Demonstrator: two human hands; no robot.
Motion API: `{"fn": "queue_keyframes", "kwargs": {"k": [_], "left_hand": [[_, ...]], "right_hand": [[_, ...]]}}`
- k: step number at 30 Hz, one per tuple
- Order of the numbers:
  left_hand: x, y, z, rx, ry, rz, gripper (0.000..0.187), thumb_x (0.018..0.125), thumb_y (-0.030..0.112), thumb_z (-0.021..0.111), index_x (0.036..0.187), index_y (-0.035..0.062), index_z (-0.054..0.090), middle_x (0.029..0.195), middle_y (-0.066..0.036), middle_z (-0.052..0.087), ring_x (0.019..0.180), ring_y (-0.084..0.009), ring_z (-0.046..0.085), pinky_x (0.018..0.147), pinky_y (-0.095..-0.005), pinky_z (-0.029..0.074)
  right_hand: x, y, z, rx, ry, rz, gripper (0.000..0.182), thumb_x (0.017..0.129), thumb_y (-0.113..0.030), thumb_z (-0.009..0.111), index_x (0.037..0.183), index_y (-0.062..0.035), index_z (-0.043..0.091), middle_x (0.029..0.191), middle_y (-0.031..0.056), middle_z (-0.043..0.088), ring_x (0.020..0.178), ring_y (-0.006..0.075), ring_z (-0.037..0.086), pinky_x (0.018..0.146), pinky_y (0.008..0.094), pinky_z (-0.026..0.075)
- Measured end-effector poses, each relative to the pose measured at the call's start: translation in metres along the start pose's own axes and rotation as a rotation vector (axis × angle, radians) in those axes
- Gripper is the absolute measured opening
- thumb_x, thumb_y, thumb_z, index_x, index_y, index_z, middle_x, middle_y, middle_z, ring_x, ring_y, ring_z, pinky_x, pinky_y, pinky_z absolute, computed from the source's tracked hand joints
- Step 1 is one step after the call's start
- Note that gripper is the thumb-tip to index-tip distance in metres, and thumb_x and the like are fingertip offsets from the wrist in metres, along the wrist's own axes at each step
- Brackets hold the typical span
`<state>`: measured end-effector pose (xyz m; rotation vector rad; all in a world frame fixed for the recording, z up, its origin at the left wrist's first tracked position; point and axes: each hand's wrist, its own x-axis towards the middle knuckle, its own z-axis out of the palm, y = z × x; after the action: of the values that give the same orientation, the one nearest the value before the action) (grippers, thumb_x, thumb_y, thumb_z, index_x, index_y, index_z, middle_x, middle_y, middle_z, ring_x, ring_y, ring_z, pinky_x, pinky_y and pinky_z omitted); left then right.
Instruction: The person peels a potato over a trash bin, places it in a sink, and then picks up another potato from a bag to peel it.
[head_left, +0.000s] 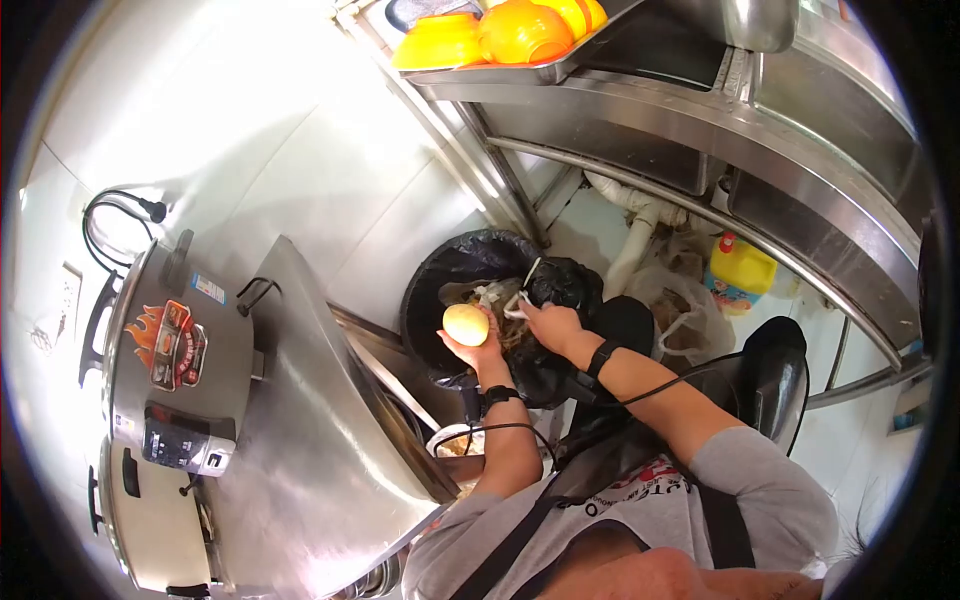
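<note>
My left hand point(474, 350) is closed around a smooth, pale yellow potato point(466, 325), held over the black-lined bin point(425, 290). Just to its right, my right hand point(552, 325) grips a small white peeler point(516, 304), apart from the potato. Its blade is too small to make out. Brownish peelings and scraps point(520, 338) lie in the bin below both hands. A bunched black plastic bag point(562, 282) sits at the bin's right side, beyond my right fingers.
A steel table point(310, 440) with a large grey cooker point(185, 345) stands left. A steel sink unit point(640, 100) spans the upper right, with orange bowls point(525, 32) on a tray. A drain pipe point(632, 250), plastic bag point(680, 305) and yellow bottle point(738, 275) are underneath.
</note>
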<state>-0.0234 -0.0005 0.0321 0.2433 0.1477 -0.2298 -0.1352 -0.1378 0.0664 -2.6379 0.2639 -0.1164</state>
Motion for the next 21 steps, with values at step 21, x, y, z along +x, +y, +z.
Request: {"fn": "queue_keyframes", "kwargs": {"k": [21], "left_hand": [[0.005,-0.002,-0.013,-0.008,0.021,-0.008,0.063,0.075,0.061,0.055,0.111,0.0090,0.054,0.104,-0.016,0.058,0.091,-0.0352,0.056,0.075,-0.0471,0.048]], "right_hand": [[0.039,-0.001,0.007,0.585,0.221,-0.151,0.044,0.087,-0.030,0.055,0.122,-0.0050,0.051,0.097,0.0232,0.062,0.090,0.0401,0.060,0.079,0.0431,0.048]]}}
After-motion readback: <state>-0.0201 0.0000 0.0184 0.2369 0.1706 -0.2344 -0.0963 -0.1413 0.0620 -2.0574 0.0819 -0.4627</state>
